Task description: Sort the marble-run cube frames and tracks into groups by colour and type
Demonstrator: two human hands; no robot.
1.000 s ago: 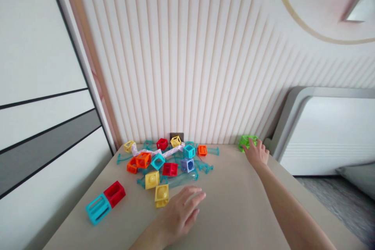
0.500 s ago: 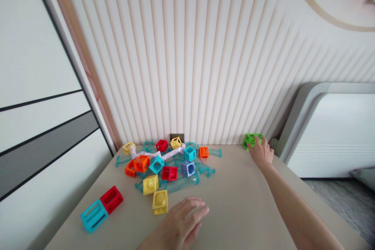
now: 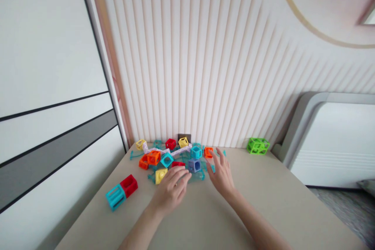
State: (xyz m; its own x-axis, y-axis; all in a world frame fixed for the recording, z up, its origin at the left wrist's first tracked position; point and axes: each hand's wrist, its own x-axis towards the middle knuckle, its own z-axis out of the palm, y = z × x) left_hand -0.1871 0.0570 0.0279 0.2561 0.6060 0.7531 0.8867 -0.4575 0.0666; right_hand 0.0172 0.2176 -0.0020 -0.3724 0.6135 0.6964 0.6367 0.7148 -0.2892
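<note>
My left hand (image 3: 173,187) hovers at the near edge of the block pile, its fingers loosely bent and apart, with no block visible in them. It covers part of a red block (image 3: 178,163) and sits beside a yellow block (image 3: 160,176). My right hand (image 3: 221,172) is spread open at the pile's right side, fingertips near an orange block (image 3: 208,152). A blue-violet block (image 3: 194,165) and a light-blue block (image 3: 196,152) lie between the hands. Away to the right, against the wall, rests a green block piece (image 3: 258,146) with open frames.
A joined blue block (image 3: 115,197) and red block (image 3: 129,186) lie at the left. Translucent teal track pieces (image 3: 197,175) and a whitish zigzag strip (image 3: 181,149) are among the blocks. The ribbed wall (image 3: 190,66) bounds the table (image 3: 263,199) behind; a headboard (image 3: 336,136) stands right.
My right hand has let go of the green piece and moved left to the pile. My left hand has moved forward toward the blocks, over where a second yellow block was. The view has shifted.
</note>
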